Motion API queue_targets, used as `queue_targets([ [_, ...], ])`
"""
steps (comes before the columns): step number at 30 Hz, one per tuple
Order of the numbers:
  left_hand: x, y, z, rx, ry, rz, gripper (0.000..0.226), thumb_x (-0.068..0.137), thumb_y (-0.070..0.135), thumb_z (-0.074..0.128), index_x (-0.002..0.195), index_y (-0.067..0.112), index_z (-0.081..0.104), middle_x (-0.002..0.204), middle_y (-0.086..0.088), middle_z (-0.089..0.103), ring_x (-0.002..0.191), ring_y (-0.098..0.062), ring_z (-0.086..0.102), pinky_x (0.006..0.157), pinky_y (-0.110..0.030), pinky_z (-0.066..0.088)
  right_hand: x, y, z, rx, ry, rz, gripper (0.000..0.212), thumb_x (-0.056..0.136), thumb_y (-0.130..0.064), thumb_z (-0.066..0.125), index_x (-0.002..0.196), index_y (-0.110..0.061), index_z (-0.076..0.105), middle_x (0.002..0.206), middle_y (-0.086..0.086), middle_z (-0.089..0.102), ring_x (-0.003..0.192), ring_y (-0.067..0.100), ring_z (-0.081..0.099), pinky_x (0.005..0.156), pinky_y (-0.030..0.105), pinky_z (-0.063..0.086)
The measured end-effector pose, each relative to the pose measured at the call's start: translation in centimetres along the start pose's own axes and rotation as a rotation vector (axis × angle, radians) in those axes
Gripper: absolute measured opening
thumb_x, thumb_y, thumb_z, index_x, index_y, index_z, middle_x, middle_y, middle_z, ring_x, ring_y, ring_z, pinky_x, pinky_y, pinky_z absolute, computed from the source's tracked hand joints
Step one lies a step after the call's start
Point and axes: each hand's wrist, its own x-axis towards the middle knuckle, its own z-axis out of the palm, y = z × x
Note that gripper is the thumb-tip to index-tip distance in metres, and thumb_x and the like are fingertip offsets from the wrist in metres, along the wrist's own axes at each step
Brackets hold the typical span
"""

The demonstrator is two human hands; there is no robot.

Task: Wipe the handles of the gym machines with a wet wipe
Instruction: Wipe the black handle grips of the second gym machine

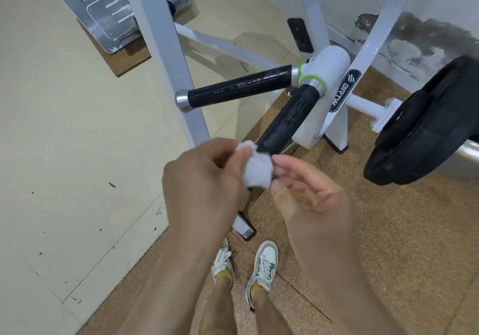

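Two black handles stick out from a white machine hub (329, 67). The upper handle (238, 88) points left and ends in a silver cap. The lower handle (287, 122) slants down toward me, and its near end is hidden behind a crumpled white wet wipe (256, 170). My left hand (204, 181) grips the wipe at that near end. My right hand (308, 194) is just right of the wipe, fingers loosely curled, fingertips touching its edge.
White frame bars (166, 57) cross in front of the handles on the left. A metal footplate (114, 10) lies at the upper left. A black weight plate (425, 124) hangs at the right. My shoes (261, 264) stand on cork-coloured matting below.
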Motion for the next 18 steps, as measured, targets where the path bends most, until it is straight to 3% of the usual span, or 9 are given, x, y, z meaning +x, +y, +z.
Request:
queue_targets([
  [3,0.2,0.7,0.5,0.240,0.040,0.135,0.008,0.091,0.033,0.058,0.090,0.033,0.065,0.064,0.007,0.067,0.066,-0.022,0.067,0.064,-0.034,0.052,0.0,0.3,0.4,0.058,0.029,-0.001,0.029,0.084,-0.003,0.067,0.095,-0.030,0.071,0.086,-0.002,0.069,0.076,0.009,0.067,0.067,0.019,0.055],
  [5,-1.1,0.8,1.1,0.420,-0.018,0.297,0.016,0.095,0.037,0.049,0.088,0.031,0.062,0.069,0.007,0.066,0.059,-0.021,0.063,0.052,-0.031,0.049,0.1,0.5,0.5,0.112,0.018,0.008,0.027,0.086,0.001,0.063,0.091,-0.024,0.071,0.079,0.001,0.072,0.073,0.013,0.069,0.066,0.021,0.055],
  [8,-2.3,0.2,1.1,0.438,-0.072,0.388,0.024,0.092,0.039,0.051,0.103,0.031,0.070,0.097,0.009,0.074,0.071,-0.018,0.069,0.048,-0.026,0.050,0.0,0.8,0.3,0.143,-0.006,0.043,0.032,0.088,0.007,0.057,0.092,-0.021,0.071,0.082,0.001,0.073,0.076,0.013,0.070,0.064,0.020,0.053],
  [10,-1.4,0.1,0.9,0.438,-0.028,0.359,0.023,0.092,0.039,0.052,0.089,0.031,0.074,0.074,0.006,0.074,0.059,-0.020,0.067,0.045,-0.028,0.050,-0.1,1.1,0.3,0.116,-0.023,0.052,0.030,0.090,0.002,0.057,0.099,-0.024,0.069,0.089,-0.002,0.073,0.082,0.011,0.069,0.068,0.022,0.054],
  [12,0.1,0.1,1.0,0.337,0.007,0.188,0.034,0.093,0.041,0.050,0.073,0.023,0.071,0.048,0.000,0.061,0.049,-0.023,0.059,0.048,-0.033,0.049,-0.1,1.3,0.1,0.111,-0.019,0.049,0.029,0.091,-0.001,0.057,0.105,-0.024,0.067,0.094,-0.002,0.070,0.084,0.011,0.068,0.074,0.025,0.055],
  [14,0.4,0.2,1.2,0.217,0.017,0.095,0.034,0.093,0.042,0.049,0.075,0.023,0.071,0.046,-0.003,0.058,0.049,-0.022,0.055,0.050,-0.033,0.047,0.0,1.3,0.0,0.173,-0.008,0.057,0.030,0.091,0.000,0.056,0.107,-0.023,0.065,0.097,0.001,0.068,0.083,0.014,0.068,0.073,0.026,0.055],
  [16,-0.7,0.2,0.9,0.331,0.012,0.264,0.024,0.093,0.036,0.048,0.089,0.032,0.072,0.059,0.006,0.066,0.051,-0.012,0.055,0.044,-0.023,0.042,0.2,1.2,-0.2,0.235,-0.009,0.076,0.031,0.091,0.001,0.056,0.109,-0.023,0.064,0.099,0.004,0.068,0.084,0.016,0.068,0.070,0.024,0.054],
  [18,-2.3,0.0,0.9,0.430,-0.062,0.413,0.027,0.093,0.032,0.046,0.108,0.034,0.070,0.096,0.014,0.073,0.073,-0.006,0.065,0.052,-0.018,0.041,0.3,1.5,-0.3,0.276,-0.021,0.093,0.031,0.091,0.000,0.056,0.110,-0.023,0.065,0.101,0.002,0.069,0.088,0.017,0.069,0.072,0.027,0.055],
])
